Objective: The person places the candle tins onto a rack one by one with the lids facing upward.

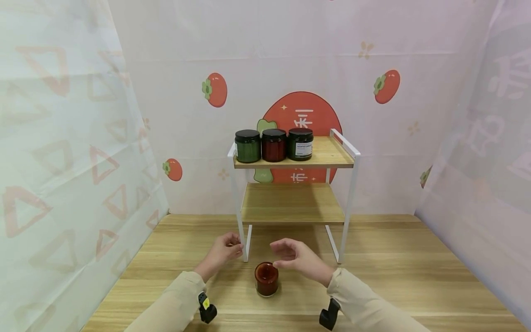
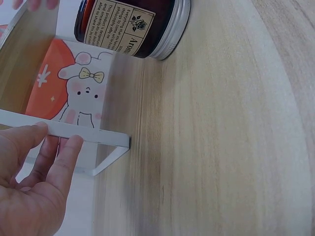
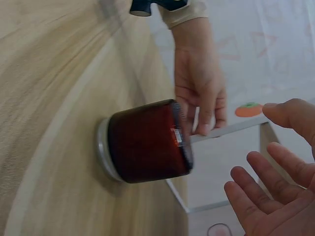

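A dark red glass candle jar (image 1: 266, 280) stands upside down on the wooden table, its base facing up. In the right wrist view its silver lid (image 3: 104, 150) is against the tabletop, and the left wrist view shows a cream label (image 2: 129, 25) on its side. To the jar's left, my left hand (image 1: 225, 252) has its fingertips at the white front leg (image 2: 88, 132) of a shelf rack, overlapping it in the left wrist view. My right hand (image 1: 296, 258) hovers at the jar's right with fingers spread and nothing in them.
The two-tier rack has a wooden upper shelf (image 1: 327, 154) and lower shelf (image 1: 292, 203). On the upper shelf stand a green jar (image 1: 248, 147), a red jar (image 1: 274, 146) and a dark labelled jar (image 1: 300, 146), all black-lidded. Printed cloth (image 1: 174, 92) hangs behind and at both sides.
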Demonstrator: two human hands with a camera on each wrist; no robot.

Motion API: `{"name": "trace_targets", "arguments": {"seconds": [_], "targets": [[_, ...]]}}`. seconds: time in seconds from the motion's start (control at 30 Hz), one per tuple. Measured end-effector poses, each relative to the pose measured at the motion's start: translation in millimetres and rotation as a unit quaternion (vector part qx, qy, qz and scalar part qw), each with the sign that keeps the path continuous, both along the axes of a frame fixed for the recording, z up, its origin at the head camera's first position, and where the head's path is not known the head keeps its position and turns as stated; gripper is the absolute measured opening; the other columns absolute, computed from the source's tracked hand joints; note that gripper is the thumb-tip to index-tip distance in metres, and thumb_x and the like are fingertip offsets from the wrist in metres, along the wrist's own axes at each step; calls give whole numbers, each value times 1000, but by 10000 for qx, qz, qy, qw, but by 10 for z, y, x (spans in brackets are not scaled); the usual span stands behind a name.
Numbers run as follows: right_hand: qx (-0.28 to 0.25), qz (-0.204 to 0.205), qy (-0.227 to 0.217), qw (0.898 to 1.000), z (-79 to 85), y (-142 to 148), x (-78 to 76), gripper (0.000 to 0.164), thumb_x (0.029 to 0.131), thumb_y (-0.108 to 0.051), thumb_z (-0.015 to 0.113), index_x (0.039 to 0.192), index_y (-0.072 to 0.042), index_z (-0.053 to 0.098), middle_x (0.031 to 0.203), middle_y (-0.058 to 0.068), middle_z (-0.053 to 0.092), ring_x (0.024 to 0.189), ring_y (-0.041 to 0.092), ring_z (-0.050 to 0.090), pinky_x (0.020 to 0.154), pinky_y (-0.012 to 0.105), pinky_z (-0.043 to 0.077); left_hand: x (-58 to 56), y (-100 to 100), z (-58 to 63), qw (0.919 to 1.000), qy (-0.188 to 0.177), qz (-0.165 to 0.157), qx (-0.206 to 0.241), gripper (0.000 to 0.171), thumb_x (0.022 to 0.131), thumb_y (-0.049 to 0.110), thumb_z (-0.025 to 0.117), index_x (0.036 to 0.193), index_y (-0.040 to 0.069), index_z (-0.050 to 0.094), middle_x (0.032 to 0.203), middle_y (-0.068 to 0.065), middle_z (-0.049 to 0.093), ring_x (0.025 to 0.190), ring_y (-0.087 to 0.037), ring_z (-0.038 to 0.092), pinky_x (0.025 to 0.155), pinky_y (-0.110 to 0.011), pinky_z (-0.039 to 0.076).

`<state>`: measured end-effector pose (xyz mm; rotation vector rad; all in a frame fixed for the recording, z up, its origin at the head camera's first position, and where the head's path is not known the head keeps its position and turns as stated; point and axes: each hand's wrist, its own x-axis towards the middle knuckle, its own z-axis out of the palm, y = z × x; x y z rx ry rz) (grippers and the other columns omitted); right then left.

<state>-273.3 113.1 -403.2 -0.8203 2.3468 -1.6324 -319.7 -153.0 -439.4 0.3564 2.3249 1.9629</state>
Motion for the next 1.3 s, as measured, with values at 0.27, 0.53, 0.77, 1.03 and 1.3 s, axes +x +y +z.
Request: {"name": "trace_targets", "arguments": {"seconds": [0.27,0.53,0.77,1.03,1.3], "targets": [[57,117,-162,9998,-188,-20,-35,45,85,-11,73,124,5,56,124,28,58,114,44,56,98,53,50,4,-12,-9,10000,-3,-46,-11,17,94,-2,57,107,-12,52,95,-13,56,93,-25,61,87,-36,59],[164,158,-224,9995,-288,-19,-71,53,80,-5,76,126,10,52,123,29,56,112,39,58,98,51,51,-17,-17,-15,10000,7,-43,-5,18,94,-2,59,107,-12,53,95,-12,57,92,-25,61,86,-35,60],[277,136,-422,9986,-379,-53,-94,62,76,-4,81,128,8,51,122,18,59,109,34,60,94,45,55,-14,-14,-9,10000,1,-36,-21,18,93,-2,59,107,-12,53,94,-13,57,91,-24,62,86,-35,60],[285,206,-496,9981,-436,-78,-90,63,74,-1,81,128,7,51,120,16,60,108,33,61,93,43,56,-14,-12,-10,10000,20,-7,-38,17,93,-2,59,106,-11,54,94,-13,57,91,-25,62,86,-36,60],[298,238,-632,9973,-490,-104,-72,62,71,3,81,126,5,52,114,12,60,104,28,62,90,36,57,-20,-9,-11,10000,-15,-5,43,16,93,-3,58,106,-11,53,93,-10,56,92,-25,61,85,-34,60]]}}
